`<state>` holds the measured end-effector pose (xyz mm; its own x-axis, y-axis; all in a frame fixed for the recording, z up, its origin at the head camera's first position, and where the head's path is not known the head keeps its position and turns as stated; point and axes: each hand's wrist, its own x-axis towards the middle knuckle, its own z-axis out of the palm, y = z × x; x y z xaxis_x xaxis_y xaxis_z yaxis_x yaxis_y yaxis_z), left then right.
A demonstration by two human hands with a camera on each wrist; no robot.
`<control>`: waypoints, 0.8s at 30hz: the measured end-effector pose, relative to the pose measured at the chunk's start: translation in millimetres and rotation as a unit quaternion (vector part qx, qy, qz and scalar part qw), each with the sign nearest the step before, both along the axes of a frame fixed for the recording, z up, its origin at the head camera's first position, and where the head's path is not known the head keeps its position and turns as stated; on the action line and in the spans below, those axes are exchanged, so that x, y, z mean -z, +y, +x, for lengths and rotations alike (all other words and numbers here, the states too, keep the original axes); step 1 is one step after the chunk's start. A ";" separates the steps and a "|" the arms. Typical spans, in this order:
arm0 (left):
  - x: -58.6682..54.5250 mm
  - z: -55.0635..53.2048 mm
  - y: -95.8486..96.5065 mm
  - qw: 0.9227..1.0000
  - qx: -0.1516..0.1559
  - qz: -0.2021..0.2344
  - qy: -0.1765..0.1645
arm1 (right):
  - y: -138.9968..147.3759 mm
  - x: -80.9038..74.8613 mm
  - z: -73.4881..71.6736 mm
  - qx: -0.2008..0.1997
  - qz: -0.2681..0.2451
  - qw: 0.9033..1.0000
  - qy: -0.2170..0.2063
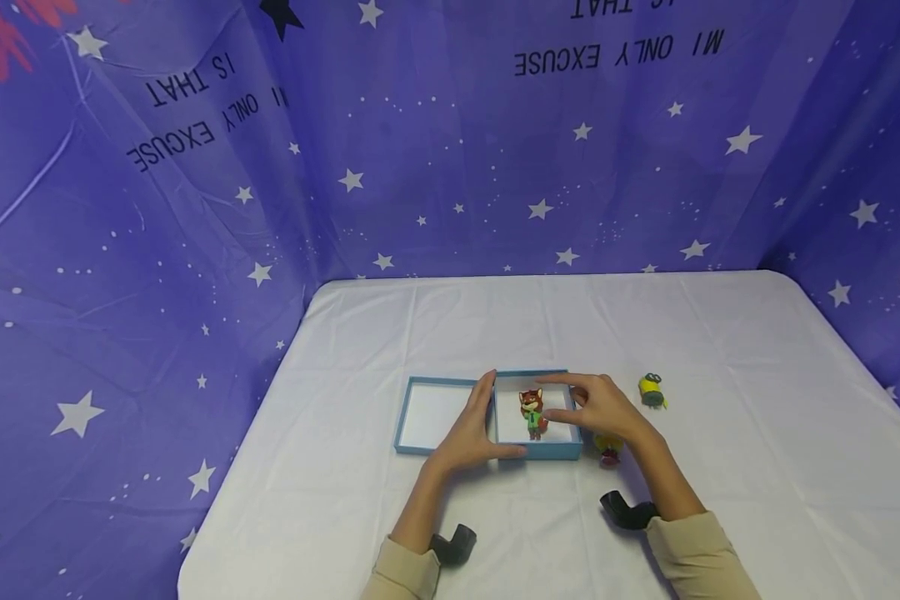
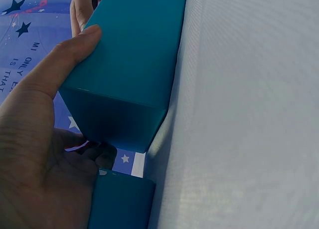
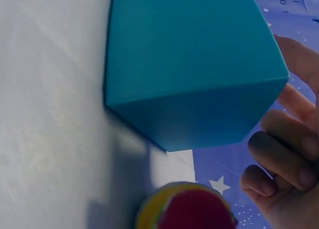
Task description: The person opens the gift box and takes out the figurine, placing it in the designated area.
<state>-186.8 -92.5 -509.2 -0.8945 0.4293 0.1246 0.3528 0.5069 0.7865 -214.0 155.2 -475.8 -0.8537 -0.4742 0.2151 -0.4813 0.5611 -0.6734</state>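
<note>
A small fox figurine in a green shirt (image 1: 532, 414) lies inside a blue box with a white interior (image 1: 547, 452). My left hand (image 1: 465, 433) grips this box at its left end, the thumb along the front wall and the fingers toward the back. Over the right part of the box is my right hand (image 1: 600, 406), thumb and index finger spread apart near the figurine, with the other fingers curled in the right wrist view. Whether the thumb touches the figurine I cannot tell. Left of the box lies a shallow blue tray or lid (image 1: 397, 429).
Right of the box, partly under my right hand, is a yellow and red toy (image 1: 609, 450). A yellow and green goggled figure (image 1: 651, 390) lies farther right on the white tablecloth (image 1: 720, 467). A purple star-patterned curtain (image 1: 450, 167) stands behind.
</note>
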 end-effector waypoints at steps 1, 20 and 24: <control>-0.6 -0.1 0.0 1.000 0.000 0.000 0.000 | -0.6 0.2 -0.2 0.000 -0.004 1.000 -0.003; -3.1 0.9 0.9 1.000 0.005 0.003 0.000 | -8.0 5.7 0.9 0.031 0.042 0.999 -0.001; -4.1 1.7 0.8 1.000 0.002 0.003 -0.007 | -9.6 3.8 1.5 0.035 0.039 0.999 -0.003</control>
